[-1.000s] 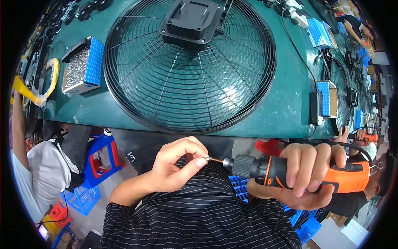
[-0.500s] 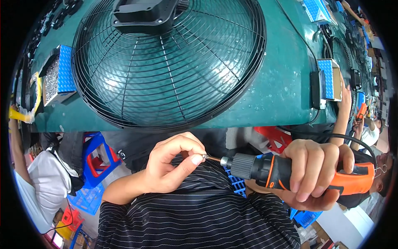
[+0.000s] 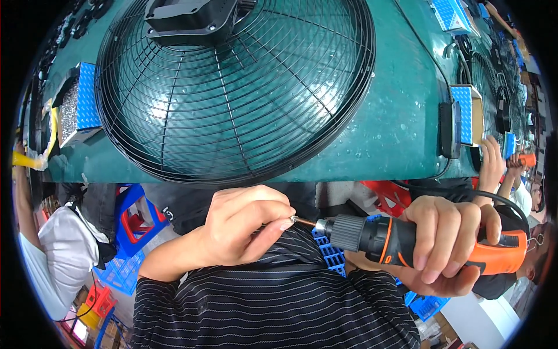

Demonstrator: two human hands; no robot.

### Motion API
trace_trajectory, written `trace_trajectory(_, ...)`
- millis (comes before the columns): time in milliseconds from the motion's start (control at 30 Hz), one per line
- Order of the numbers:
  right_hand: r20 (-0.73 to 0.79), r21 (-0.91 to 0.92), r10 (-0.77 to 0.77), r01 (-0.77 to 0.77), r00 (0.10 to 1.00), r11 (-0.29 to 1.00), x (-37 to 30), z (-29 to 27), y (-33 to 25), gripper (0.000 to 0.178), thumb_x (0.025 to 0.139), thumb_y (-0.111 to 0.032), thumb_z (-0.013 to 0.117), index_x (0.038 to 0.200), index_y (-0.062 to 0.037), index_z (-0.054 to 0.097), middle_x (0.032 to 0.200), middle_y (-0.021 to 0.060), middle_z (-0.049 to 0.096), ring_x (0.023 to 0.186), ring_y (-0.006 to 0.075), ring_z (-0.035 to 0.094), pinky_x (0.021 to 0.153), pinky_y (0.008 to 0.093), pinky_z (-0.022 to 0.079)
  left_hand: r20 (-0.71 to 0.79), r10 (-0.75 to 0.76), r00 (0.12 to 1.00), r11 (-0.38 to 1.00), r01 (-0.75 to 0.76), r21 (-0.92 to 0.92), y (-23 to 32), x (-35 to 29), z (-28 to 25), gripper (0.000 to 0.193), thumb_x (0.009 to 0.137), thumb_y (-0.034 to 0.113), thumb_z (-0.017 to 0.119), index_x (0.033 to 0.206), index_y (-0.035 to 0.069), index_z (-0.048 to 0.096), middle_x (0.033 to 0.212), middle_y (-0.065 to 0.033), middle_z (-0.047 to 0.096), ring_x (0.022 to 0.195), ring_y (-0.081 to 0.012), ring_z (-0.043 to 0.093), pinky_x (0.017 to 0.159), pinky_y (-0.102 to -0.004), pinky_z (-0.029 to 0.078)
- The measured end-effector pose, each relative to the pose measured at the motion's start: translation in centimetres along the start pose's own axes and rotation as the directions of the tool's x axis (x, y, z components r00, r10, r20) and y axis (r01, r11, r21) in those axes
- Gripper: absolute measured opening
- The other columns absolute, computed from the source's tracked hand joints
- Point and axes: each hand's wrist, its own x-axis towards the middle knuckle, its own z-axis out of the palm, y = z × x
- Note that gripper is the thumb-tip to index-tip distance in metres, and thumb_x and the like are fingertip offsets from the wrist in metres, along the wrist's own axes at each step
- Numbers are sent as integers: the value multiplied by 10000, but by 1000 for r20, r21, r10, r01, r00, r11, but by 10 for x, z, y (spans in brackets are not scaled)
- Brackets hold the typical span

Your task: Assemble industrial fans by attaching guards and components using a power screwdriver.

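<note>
My right hand (image 3: 450, 235) is wrapped around an orange and black electric screwdriver (image 3: 372, 237), held level with its bit pointing left. At the bit's tip, my left hand (image 3: 247, 224) pinches a small silver screw (image 3: 293, 219) between thumb and fingertips. The fingers cover most of the screw, so its exact shape is hard to see. Beyond both hands, a round black wire fan guard (image 3: 232, 116) lies on the green table (image 3: 401, 116). A black motor housing (image 3: 192, 20) sits on top of its centre.
Left of the guard stands a blue-sided box (image 3: 87, 96) holding many small silver parts. To the right are another blue box (image 3: 465, 113), a black power adapter (image 3: 449, 131) and a cord (image 3: 427, 49). Co-workers sit on both sides; one person's hand (image 3: 492, 163) is near the right box.
My left hand has moved slightly right and its fingers have closed more over the screw. The screwdriver has shifted a little right. The guard appears slightly farther left and up in view.
</note>
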Motion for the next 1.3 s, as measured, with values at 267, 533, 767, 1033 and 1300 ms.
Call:
trace_trajectory(267, 146, -43, -76, 84, 986, 996, 3, 3, 5, 442, 851, -52, 722, 1195, -60, 445, 758, 72, 628, 601, 189, 655, 514, 300, 556, -109, 181, 977, 728, -59, 683, 11, 7, -2, 377, 673, 140, 853, 971, 78, 631, 976, -82, 595, 844, -262, 525, 749, -352, 436)
trace_trajectory(533, 208, -290, -112, 170, 972, 942, -5, 13, 30, 477, 746, -134, 783, 1135, -53, 518, 703, 28, 620, 504, 115, 611, 470, 211, 527, -222, 100, 970, 512, 142, 847, 2, 16, 3, 344, 822, 357, 765, 1033, 141, 600, 1301, -226, 572, 1315, -468, 398, 1064, -538, 310)
trace_trajectory(767, 238, -341, -87, 167, 967, 925, 0, 15, 33, 459, 775, -145, 753, 1150, -35, 514, 702, 24, 613, 500, 110, 603, 460, 212, 522, -210, 27, 977, 566, 158, 809, 1, 21, 5, 341, 799, 324, 754, 1054, 149, 610, 1296, -171, 601, 1282, -435, 484, 1075, -539, 297)
trace_trajectory(1033, 276, -390, -63, 172, 959, 904, 3, 19, 34, 444, 807, -144, 738, 1165, -15, 510, 717, 32, 592, 518, 110, 584, 487, 203, 522, -40, -126, 991, 577, 106, 810, 18, 16, -35, 590, 738, 316, 799, 1232, 95, 564, 1374, -225, 526, 1287, -440, 471, 1066, -576, 340)
trace_trajectory(1300, 383, -411, 95, 77, 919, 908, 14, 22, 28, 458, 831, -168, 733, 1194, -25, 492, 744, 30, 594, 528, 108, 573, 500, 213, 505, -7, -157, 988, 593, 100, 799, 16, 19, -60, 610, 734, 396, 785, 1236, 109, 591, 1389, -200, 522, 1276, -416, 477, 1055, -553, 345)
